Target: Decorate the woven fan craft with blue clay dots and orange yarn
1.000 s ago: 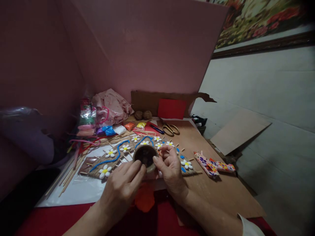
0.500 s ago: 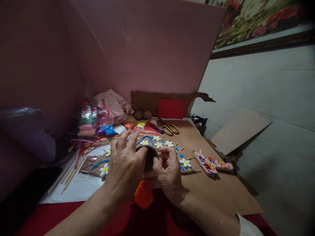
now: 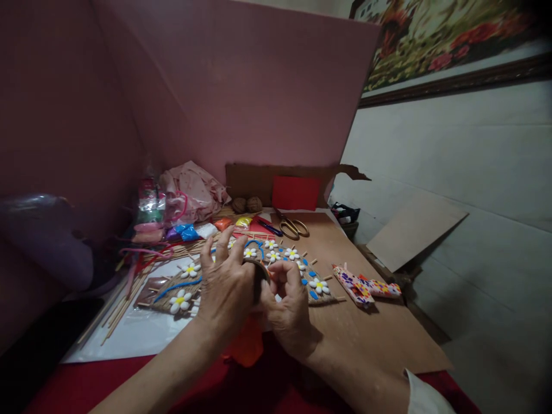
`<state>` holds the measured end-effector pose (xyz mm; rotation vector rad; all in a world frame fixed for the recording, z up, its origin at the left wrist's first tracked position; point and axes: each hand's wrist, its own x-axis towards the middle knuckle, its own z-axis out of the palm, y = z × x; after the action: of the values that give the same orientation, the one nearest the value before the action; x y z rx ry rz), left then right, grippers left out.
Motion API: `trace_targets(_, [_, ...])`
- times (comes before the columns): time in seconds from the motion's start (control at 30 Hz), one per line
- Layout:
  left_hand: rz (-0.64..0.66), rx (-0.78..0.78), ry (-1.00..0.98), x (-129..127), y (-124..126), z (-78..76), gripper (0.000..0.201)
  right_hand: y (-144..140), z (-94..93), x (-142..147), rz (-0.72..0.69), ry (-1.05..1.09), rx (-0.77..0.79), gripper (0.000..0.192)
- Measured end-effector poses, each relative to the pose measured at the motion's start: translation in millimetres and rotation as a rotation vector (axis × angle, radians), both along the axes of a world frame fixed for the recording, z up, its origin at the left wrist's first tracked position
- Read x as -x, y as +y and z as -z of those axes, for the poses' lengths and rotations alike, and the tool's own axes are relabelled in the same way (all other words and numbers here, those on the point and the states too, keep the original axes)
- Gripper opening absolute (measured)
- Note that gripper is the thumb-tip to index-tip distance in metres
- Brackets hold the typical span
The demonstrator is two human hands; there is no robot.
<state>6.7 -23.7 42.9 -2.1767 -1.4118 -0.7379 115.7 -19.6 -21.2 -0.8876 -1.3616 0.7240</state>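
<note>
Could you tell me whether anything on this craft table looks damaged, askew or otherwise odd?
The brown cardboard sheet propped against the pink wall has a ragged, torn top right edge. Thin wooden sticks lie scattered loosely at the left of the white sheet. Nothing looks spilled.

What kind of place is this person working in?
Probably a home craft corner: gold-handled scissors, small bags of coloured clay and a woven mat decorated with white flowers lie on a brown board table, below a framed floral picture.

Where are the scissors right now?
In the head view, the gold-handled scissors lie at the far end of the brown board, just in front of the red card.
</note>
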Motion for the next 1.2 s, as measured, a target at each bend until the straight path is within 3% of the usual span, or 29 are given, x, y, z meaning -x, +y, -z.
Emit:
trace_targets(0.2, [0.028, 0.037, -0.044, -3, -2, 3.6, 0.012, 3, 0.6, -1, 0.038, -0.01, -0.001, 0.018])
trace_targets(0.4, [0.246, -0.139, -0.328, 15, -12, -5.7, 0.009, 9, 1.7, -3, 0.075, 0.048, 0.049, 0.018])
trace_targets(0.57, [0.263, -0.017, -0.542, 35, -17, -7.4, 0.006, 13, -0.9, -4, 0.049, 0.113, 0.069, 0.018])
trace_targets(0.73, [0.278, 0.065, -0.406, 37, -15, 2.4, 0.011, 12, -2.9, -6, 0.029, 0.144, 0.055, 0.018])
trace_targets(0.87, [0.316, 0.017, -0.289, 31, -13, 7.5, 0.019, 10, -4.0, -6, 0.035, 0.105, 0.053, 0.018])
trace_targets(1.1, [0.267, 0.125, 0.221, 7, -7, -6.9, 0.021, 9, -3.2, -5, 0.043, 0.06, 0.024, 0.018])
trace_targets(1.2, [0.214, 0.244, 0.322, 2, -2, -13.5, 0.018, 9, -3.2, -6, 0.046, 0.038, 0.01, 0.018])
